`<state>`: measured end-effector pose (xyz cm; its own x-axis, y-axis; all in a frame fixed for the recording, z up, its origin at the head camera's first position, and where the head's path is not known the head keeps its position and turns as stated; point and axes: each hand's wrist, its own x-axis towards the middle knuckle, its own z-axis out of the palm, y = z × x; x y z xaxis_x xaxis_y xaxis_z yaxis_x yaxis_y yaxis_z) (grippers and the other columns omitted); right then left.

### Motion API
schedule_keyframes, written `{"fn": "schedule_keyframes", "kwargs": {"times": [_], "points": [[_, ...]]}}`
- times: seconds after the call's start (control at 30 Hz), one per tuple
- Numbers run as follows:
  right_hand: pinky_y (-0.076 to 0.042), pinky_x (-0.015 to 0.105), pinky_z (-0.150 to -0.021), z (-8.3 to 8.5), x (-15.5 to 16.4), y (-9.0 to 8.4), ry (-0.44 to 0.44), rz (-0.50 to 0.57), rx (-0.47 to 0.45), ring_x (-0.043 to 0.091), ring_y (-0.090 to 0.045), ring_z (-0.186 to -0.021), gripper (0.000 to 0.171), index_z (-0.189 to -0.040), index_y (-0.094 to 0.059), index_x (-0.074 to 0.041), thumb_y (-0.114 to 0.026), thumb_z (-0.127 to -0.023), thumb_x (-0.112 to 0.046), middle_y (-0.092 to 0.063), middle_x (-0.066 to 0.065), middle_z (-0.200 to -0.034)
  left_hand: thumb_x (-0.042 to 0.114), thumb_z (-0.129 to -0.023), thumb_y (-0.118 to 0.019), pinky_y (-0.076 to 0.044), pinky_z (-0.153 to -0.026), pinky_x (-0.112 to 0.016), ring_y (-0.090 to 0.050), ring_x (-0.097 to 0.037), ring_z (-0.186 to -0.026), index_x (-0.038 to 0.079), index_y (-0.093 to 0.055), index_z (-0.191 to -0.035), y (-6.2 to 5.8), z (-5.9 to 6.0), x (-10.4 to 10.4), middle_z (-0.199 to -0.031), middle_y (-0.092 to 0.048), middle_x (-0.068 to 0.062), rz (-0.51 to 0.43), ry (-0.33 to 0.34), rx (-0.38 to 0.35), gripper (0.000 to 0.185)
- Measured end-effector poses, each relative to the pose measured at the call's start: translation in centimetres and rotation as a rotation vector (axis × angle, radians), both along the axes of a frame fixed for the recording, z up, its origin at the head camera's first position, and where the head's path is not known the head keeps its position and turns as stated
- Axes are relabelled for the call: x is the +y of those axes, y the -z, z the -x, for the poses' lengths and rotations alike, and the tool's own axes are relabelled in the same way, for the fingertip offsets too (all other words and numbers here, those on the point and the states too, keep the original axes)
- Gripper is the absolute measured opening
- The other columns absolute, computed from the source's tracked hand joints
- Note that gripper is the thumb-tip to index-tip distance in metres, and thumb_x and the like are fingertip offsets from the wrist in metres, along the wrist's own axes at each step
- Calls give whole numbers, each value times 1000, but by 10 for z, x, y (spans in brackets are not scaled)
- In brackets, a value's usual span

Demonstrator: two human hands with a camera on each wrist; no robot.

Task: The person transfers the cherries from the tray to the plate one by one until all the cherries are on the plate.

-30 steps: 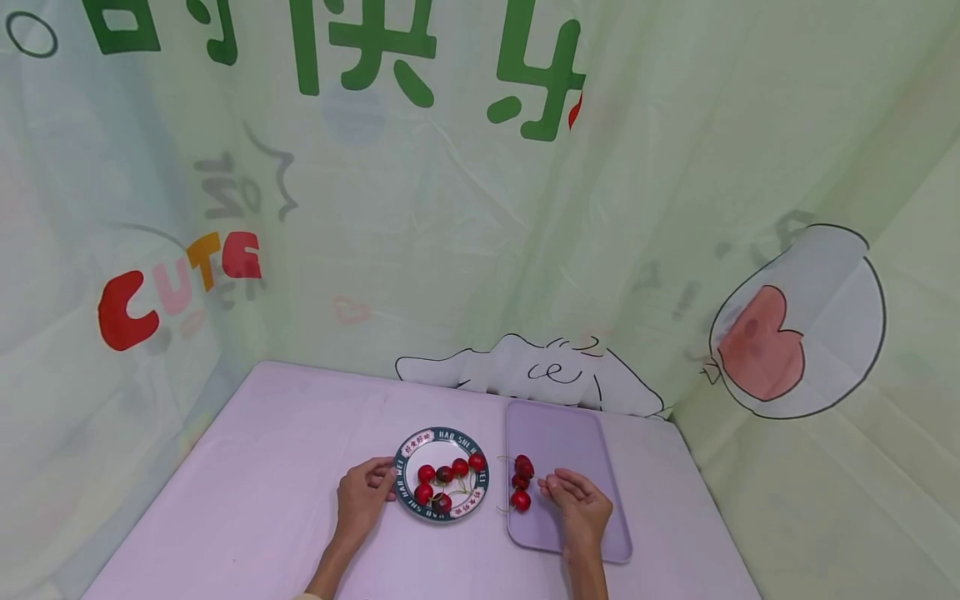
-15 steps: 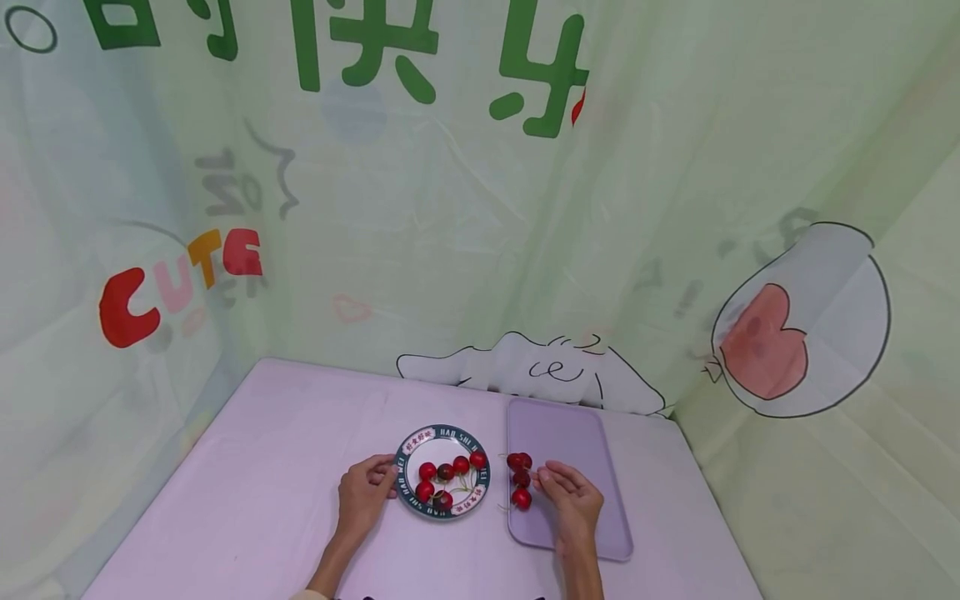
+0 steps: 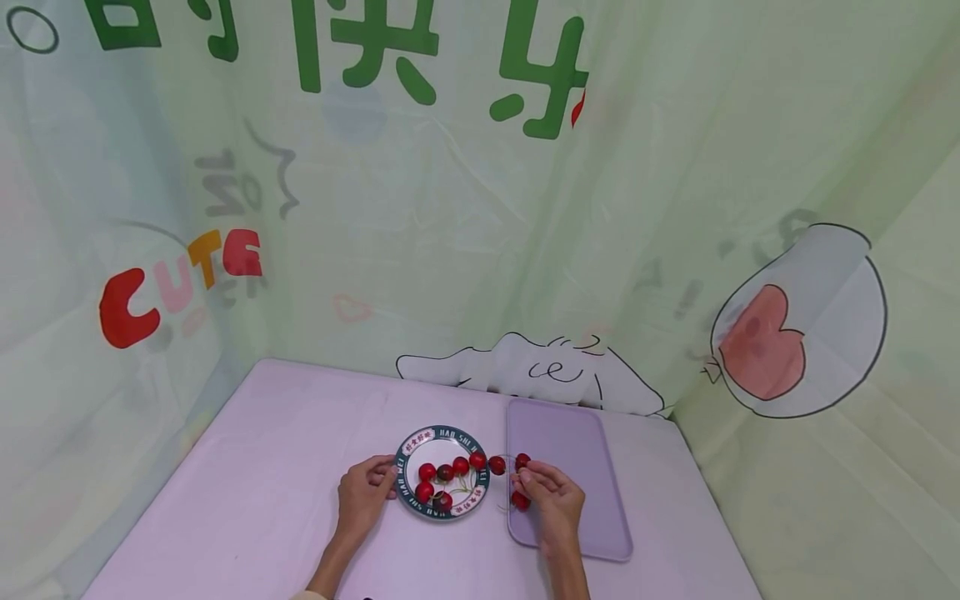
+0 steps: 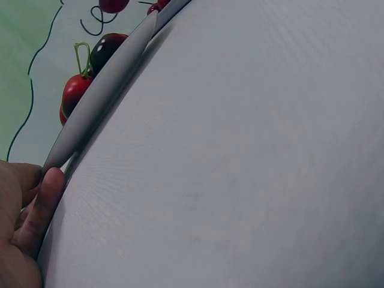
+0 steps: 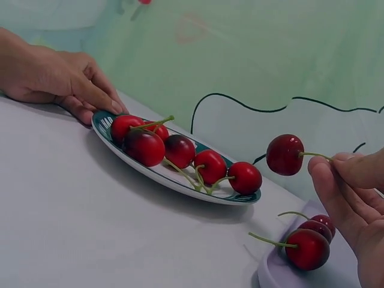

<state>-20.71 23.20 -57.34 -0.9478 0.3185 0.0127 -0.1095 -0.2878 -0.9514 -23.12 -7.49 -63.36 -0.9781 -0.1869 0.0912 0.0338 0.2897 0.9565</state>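
Note:
On the left, my left hand [image 3: 366, 492] pinches the rim of a round plate [image 3: 441, 447] with a dark green patterned border. Several red cherries [image 5: 210, 167] with green stems lie on it. My right hand [image 3: 557, 500] holds a dark red cherry [image 5: 285, 155] by the end of its stem, between thumb and fingertips. In the right wrist view that cherry hangs in the air beside the plate's right end, apart from it. Below the right hand, a few more cherries [image 5: 308, 249] lie along the left edge of a lilac tray [image 3: 570, 437]; fingers partly cover them in the head view.
A pale tablecloth [image 3: 300, 417] covers the table, and a narrow strip of it separates plate and tray. Behind and at the sides hangs a printed curtain [image 3: 480, 250] with green characters and cartoon drawings.
My right hand has moved left from over the tray, lifting one cherry from the row towards the plate. The left hand and plate have stayed in place.

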Motion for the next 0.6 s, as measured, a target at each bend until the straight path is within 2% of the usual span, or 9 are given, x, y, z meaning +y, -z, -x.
{"fn": "schedule_keyframes", "kwargs": {"times": [0.23,0.37,0.6], "points": [[-69,30,-77,3,-10,3,-41,15,-1,20,-84,-80,35,-125,-62,26,-74,-93,17,-82,12,-92,13,-105,-74,-60,-68,-14,-71,-7,-66,5,-77,-131,1,1,-1,-101,-78,-9,3,-1,-17,28],[-69,31,-77,3,-17,4,-65,-12,3,20,-84,-80,36,-126,-61,26,-74,-94,15,-82,11,-91,13,-104,-74,-60,-68,-13,-71,-7,-65,5,-77,-131,3,1,-1,-100,-78,-9,7,-4,-22,28],[-69,35,-82,4,-25,6,-101,-38,-25,22,-84,-84,34,-125,-64,23,-75,-94,14,-82,10,-92,12,-104,-75,-61,-68,-14,-71,-8,-65,5,-77,-130,2,2,-1,-100,-78,-8,-9,2,-20,27]]}}
